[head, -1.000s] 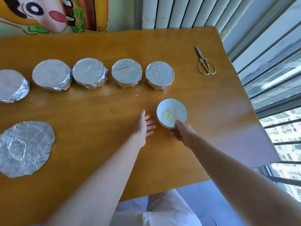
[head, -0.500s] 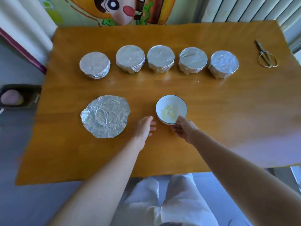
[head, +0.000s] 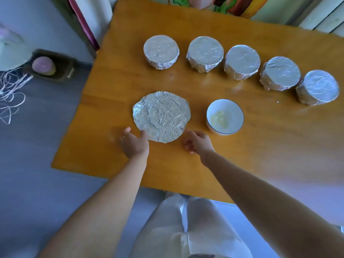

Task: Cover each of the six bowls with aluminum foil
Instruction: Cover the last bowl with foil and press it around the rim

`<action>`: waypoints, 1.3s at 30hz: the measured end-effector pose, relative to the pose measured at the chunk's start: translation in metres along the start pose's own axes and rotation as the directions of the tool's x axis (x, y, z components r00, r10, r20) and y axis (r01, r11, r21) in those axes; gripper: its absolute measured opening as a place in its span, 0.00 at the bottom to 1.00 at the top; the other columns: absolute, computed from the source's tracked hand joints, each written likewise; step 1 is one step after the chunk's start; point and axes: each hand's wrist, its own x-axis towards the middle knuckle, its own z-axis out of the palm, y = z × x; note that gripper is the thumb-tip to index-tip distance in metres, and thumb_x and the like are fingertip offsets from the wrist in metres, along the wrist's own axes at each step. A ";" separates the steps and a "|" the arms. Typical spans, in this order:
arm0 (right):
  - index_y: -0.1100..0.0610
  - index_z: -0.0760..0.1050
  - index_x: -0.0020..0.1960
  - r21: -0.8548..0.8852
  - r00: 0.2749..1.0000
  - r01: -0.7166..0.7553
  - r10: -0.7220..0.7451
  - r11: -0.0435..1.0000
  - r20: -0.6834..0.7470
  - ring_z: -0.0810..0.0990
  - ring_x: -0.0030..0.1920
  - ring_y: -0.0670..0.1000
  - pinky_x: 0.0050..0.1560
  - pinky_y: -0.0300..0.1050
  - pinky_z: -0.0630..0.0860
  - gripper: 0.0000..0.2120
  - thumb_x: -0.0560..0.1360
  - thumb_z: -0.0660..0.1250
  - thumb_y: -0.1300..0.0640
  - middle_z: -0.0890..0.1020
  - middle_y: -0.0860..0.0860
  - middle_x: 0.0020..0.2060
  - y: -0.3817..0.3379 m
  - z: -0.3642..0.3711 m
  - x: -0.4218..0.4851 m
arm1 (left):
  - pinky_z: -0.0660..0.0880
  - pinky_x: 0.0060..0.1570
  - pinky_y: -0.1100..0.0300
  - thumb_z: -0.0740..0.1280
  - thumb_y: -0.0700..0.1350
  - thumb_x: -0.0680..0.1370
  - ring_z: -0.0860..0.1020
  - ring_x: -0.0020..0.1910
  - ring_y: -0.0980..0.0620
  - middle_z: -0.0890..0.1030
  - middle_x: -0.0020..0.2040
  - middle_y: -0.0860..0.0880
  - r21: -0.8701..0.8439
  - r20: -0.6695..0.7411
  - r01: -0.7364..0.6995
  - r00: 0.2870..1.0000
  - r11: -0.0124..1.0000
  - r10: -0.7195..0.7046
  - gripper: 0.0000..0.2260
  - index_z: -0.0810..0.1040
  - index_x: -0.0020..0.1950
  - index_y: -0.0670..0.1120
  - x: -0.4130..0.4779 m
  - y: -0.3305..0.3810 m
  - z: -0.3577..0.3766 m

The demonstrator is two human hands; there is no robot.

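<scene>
A round crumpled sheet of aluminum foil (head: 161, 116) lies flat on the wooden table (head: 260, 146). To its right stands an uncovered white bowl (head: 224, 116) with a dark rim and some pale food inside. Several foil-covered bowls (head: 205, 53) stand in a row behind. My left hand (head: 134, 144) is at the foil's near left edge, fingers relaxed, thumb at the rim. My right hand (head: 197, 143) hovers at the foil's near right edge, fingers loosely bent, holding nothing.
The table's left edge drops to a grey floor, where a dark box (head: 52, 67) holds a pink round thing, beside white cords (head: 11, 92). My legs in white trousers (head: 186, 229) are below the near edge.
The view swung left. My right hand let go of the white bowl and both hands moved left to the near edge of the foil sheet.
</scene>
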 end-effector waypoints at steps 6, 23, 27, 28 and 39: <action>0.57 0.73 0.34 -0.352 0.982 0.055 -0.114 0.934 -0.150 0.72 0.32 0.51 0.30 0.40 0.65 0.19 0.72 0.71 0.44 0.75 0.51 0.30 -0.021 0.027 0.030 | 0.71 0.61 0.48 0.71 0.49 0.77 0.69 0.65 0.41 0.71 0.65 0.42 0.172 0.056 -0.151 0.988 0.973 0.144 0.20 0.73 0.68 0.48 0.020 -0.011 0.006; 0.58 0.73 0.62 -0.572 0.602 0.740 -0.728 0.353 0.329 0.74 0.58 0.53 0.57 0.47 0.73 0.15 0.76 0.63 0.63 0.76 0.52 0.59 0.006 0.042 0.018 | 0.45 0.78 0.44 0.43 0.67 0.80 0.45 0.81 0.41 0.47 0.82 0.41 0.575 0.400 -0.714 0.671 0.399 0.624 0.36 0.49 0.82 0.48 0.014 -0.049 0.036; 0.57 0.59 0.77 -0.722 0.600 0.691 -0.581 0.031 0.550 0.55 0.78 0.55 0.75 0.52 0.52 0.27 0.81 0.52 0.49 0.60 0.54 0.77 0.018 0.052 0.046 | 0.42 0.78 0.46 0.46 0.68 0.78 0.41 0.80 0.42 0.41 0.81 0.40 0.642 0.440 -0.689 0.690 0.337 0.574 0.38 0.43 0.82 0.50 0.015 -0.051 0.036; 0.57 0.57 0.78 -0.742 0.596 0.669 -0.579 -0.024 0.556 0.54 0.78 0.54 0.76 0.52 0.49 0.28 0.81 0.49 0.47 0.58 0.53 0.78 0.021 0.050 0.049 | 0.42 0.78 0.46 0.48 0.68 0.78 0.41 0.81 0.42 0.42 0.81 0.39 0.636 0.424 -0.690 0.687 0.346 0.590 0.38 0.43 0.82 0.50 0.015 -0.050 0.035; 0.54 0.66 0.72 -0.844 0.630 0.534 -0.687 0.045 0.362 0.65 0.70 0.56 0.66 0.52 0.63 0.24 0.78 0.56 0.49 0.68 0.53 0.72 0.004 0.062 0.058 | 0.48 0.78 0.46 0.51 0.71 0.78 0.46 0.81 0.40 0.47 0.81 0.37 0.627 0.386 -0.699 0.661 0.342 0.643 0.39 0.52 0.82 0.50 0.018 -0.051 0.033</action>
